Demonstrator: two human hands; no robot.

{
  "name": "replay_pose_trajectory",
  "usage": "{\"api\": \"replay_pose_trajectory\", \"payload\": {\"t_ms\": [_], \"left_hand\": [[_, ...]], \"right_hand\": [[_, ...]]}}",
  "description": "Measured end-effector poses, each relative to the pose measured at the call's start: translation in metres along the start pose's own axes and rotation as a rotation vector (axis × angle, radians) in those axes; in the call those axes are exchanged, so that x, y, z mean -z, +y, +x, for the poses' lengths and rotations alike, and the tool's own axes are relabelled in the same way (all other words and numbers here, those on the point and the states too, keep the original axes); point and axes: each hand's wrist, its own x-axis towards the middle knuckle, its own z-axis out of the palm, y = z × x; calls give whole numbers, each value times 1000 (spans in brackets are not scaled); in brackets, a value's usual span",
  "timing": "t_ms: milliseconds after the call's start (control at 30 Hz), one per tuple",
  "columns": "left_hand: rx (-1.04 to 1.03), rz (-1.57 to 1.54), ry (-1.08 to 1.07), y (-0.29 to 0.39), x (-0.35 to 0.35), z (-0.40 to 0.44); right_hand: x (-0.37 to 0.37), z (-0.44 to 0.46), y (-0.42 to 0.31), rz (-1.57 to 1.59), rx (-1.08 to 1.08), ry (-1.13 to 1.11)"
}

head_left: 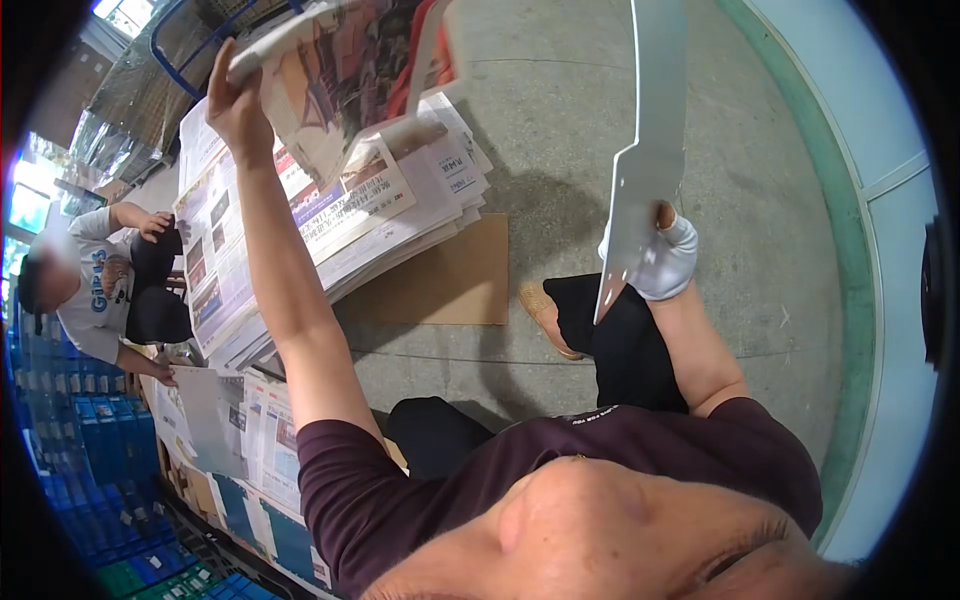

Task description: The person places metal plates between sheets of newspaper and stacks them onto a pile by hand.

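My bare left hand (238, 108) is raised at the upper left, fingers closed on the edge of a newspaper (325, 90). The newspaper hangs above a thick stack of newspapers (375, 215), its colour-photo page blurred by motion. On the right, my right hand (672, 262), in a white glove, grips a long flat light-grey sheet (655, 130). The sheet stands on edge with a notched side, and small holes or bright spots show near its lower end. Part of my right hand is hidden behind it.
A flat piece of brown cardboard (470, 275) lies on the concrete floor beside the stack. At left, another person (85, 280) sits with one hand at a grey sheet (208, 410) over more newspapers. Blue crates (100, 430) and plastic-wrapped goods (120, 110) stand beyond.
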Motion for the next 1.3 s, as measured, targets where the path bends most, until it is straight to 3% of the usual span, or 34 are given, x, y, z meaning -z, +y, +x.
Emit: {"api": "replay_pose_trajectory", "payload": {"t_ms": [167, 333, 367, 433, 467, 500, 633, 800, 933, 1033, 1167, 1300], "left_hand": [[-117, 26, 59, -7, -11, 17], [-750, 228, 107, 79, -64, 32], [-612, 388, 86, 77, -58, 14], [-754, 443, -25, 50, -52, -6], [-438, 515, -79, 35, -44, -30], [-227, 358, -199, 7, -35, -44], [279, 360, -237, -121, 17, -108], [563, 530, -176, -193, 41, -148], [642, 438, 79, -203, 44, -167], [909, 271, 119, -201, 56, -177], [960, 299, 39, -183, 64, -179], [860, 384, -28, -181, 66, -185]], "right_hand": [[-4, -4, 6, 32, -36, -4], [11, -6, 1, 25, -92, -23], [8, -7, 0, 13, -89, -22], [7, -7, 1, -6, -89, -27], [7, -7, 1, 0, -89, -37], [7, -7, 0, 5, -87, -47], [18, -12, 1, 30, -51, -88], [15, -10, 2, -12, -57, -36], [9, -8, 0, -91, -29, 34], [10, -5, -2, -72, -69, 68], [13, 0, -4, -71, -69, 121], [12, 5, -3, -86, -69, 159]]}}
